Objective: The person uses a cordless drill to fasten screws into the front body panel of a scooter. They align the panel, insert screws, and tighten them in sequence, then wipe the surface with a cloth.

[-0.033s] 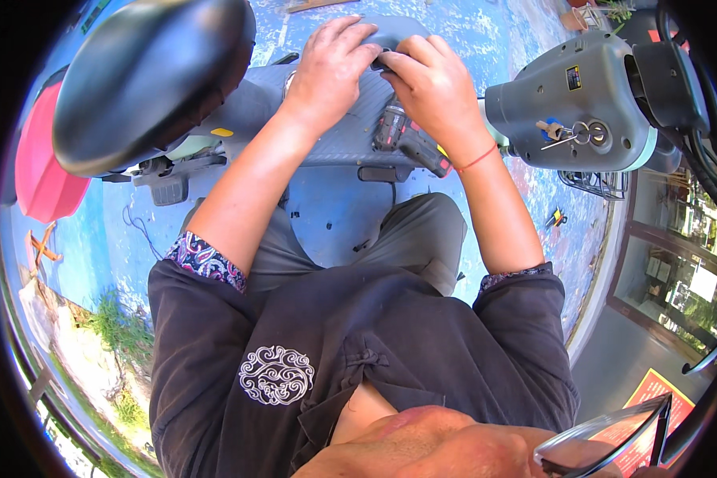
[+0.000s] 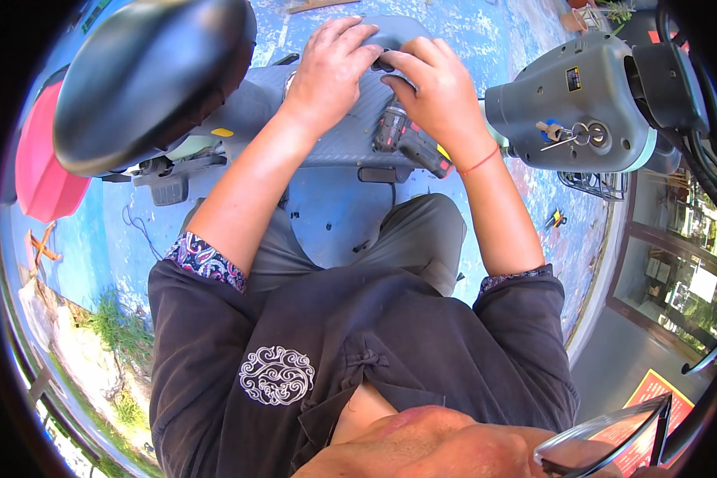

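Observation:
A smooth grey plastic cover [image 2: 400,30] is held above the scooter's ribbed footboard [image 2: 350,131]. My left hand [image 2: 334,68] grips its left side, thumb pointing inward. My right hand [image 2: 436,84] is at the right side, its curled fingers against the cover. My right index fingertip touches a small black part [image 2: 382,64] at the cover's near edge; the right thumb stands a little apart from it. What lies under my fingers is hidden. Below my right hand, a cordless drill [image 2: 413,142] with red and black parts lies on the footboard.
The scooter's black seat [image 2: 155,84] rises at the left, beside a red rounded shape [image 2: 49,163]. At the right, a grey front panel [image 2: 570,99] carries keys [image 2: 567,134] in its lock. A small yellow-and-black object [image 2: 556,218] lies on the blue floor.
My right thumb has moved slightly away from the small black part, widening the gap to the index finger. My left hand and the cover look nearly unmoved.

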Action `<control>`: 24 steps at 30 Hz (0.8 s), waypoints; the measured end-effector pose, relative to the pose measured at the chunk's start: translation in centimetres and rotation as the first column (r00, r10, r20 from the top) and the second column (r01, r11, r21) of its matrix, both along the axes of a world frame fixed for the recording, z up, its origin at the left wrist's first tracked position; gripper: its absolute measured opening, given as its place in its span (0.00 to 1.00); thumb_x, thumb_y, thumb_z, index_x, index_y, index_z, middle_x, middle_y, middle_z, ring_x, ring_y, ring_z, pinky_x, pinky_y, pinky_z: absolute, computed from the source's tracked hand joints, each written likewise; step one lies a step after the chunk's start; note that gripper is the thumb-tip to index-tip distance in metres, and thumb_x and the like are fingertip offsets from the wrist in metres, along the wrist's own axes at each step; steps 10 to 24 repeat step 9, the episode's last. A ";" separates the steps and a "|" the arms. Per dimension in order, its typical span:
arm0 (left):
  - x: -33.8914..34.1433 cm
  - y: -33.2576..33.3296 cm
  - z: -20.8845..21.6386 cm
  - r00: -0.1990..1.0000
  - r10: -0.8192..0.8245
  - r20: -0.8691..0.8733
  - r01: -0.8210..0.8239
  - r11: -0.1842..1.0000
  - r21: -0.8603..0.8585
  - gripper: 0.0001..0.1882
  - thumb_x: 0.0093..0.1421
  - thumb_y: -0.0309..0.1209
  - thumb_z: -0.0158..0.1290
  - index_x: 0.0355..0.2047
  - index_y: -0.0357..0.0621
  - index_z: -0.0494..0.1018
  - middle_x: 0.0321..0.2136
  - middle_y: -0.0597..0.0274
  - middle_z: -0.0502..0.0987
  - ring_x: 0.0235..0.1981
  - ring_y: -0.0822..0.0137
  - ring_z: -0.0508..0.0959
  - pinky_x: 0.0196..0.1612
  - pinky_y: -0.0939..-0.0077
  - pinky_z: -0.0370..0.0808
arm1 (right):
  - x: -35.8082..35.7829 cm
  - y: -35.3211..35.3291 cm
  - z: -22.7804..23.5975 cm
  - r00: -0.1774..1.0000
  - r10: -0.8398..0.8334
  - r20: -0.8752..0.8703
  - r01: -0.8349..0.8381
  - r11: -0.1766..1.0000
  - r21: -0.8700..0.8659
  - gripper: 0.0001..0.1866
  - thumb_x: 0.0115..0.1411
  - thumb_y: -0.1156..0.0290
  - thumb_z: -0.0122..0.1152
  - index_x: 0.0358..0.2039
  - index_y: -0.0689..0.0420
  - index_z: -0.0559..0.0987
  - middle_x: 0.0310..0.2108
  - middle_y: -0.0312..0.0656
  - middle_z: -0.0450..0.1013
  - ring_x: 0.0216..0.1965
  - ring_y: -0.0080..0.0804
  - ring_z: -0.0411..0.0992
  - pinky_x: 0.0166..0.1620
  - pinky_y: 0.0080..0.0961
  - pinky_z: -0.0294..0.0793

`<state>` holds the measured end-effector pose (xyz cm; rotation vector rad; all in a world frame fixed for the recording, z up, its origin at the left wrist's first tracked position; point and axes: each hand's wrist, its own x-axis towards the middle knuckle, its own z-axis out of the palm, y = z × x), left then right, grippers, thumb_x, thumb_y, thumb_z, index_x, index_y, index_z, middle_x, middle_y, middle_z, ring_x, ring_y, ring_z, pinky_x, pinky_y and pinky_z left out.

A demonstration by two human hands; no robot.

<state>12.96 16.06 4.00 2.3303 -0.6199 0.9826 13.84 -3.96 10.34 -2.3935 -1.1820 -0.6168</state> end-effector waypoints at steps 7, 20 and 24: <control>-0.7 0.9 2.1 0.995 -0.059 0.080 0.056 0.998 0.032 0.16 0.52 0.21 0.57 0.42 0.46 0.83 0.55 0.58 0.79 0.60 0.49 0.75 0.62 0.55 0.74 | -3.9 -3.0 3.5 0.518 0.441 -0.733 0.274 0.726 0.630 0.15 0.61 0.87 0.50 0.48 0.61 0.74 0.46 0.40 0.74 0.50 0.26 0.72 0.53 0.30 0.75; -1.5 0.4 2.9 0.993 -0.096 0.067 0.093 0.995 0.039 0.22 0.50 0.15 0.54 0.45 0.44 0.82 0.56 0.56 0.79 0.59 0.49 0.76 0.62 0.56 0.74 | -5.1 -2.4 5.4 0.516 0.448 -0.730 0.305 0.700 0.645 0.16 0.64 0.87 0.46 0.50 0.58 0.73 0.52 0.41 0.73 0.56 0.27 0.71 0.58 0.29 0.74; -1.5 0.4 2.9 0.993 -0.096 0.067 0.093 0.995 0.039 0.22 0.50 0.15 0.54 0.45 0.44 0.82 0.56 0.56 0.79 0.59 0.49 0.76 0.62 0.56 0.74 | -5.1 -2.4 5.4 0.516 0.448 -0.730 0.305 0.700 0.645 0.16 0.64 0.87 0.46 0.50 0.58 0.73 0.52 0.41 0.73 0.56 0.27 0.71 0.58 0.29 0.74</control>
